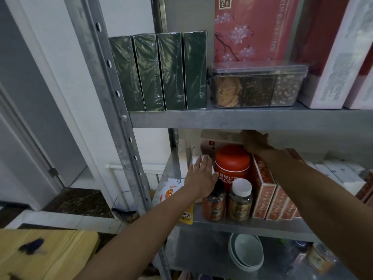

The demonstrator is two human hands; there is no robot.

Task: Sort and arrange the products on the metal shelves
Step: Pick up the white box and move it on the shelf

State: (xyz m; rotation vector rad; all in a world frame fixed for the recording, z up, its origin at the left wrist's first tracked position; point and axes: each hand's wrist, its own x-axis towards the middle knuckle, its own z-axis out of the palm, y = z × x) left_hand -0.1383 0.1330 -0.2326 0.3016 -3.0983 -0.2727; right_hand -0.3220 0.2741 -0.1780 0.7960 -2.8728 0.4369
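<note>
Nearest, at the lower left, a pale wooden board (46,253) with a dark blue smudge is seen. On the bottom level a stack of pale green ceramic bowls (246,253) is stood on edge. Up on the grey metal middle shelf (242,224), two small amber jars are lined up at the front edge: a black-lidded jar (214,205) and, touching it on the right, a white-lidded jar (240,201). A yellow and white pouch (171,193) is propped to the left, and a row of orange-red patterned cartons (264,190) is ranged to the right. The left hand (201,174) is reached in over the black-lidded jar, fingers straight and pressed together, the thumb laid against a tall red round canister (232,164) and the fingertips brought up to a small white box (203,158). Further back, a flat pale carton (220,136) is held just under the upper shelf (242,118), above the canister; its right end is gripped by the right hand (255,142), fingers curled over it, though the hand is blurred. On the upper shelf, four dark green shrink-wrapped boxes (161,71) are stood upright side by side, a clear plastic three-compartment tub (256,87) is set beside them, and a pink blossom-printed box (248,31) is stood behind it.
</note>
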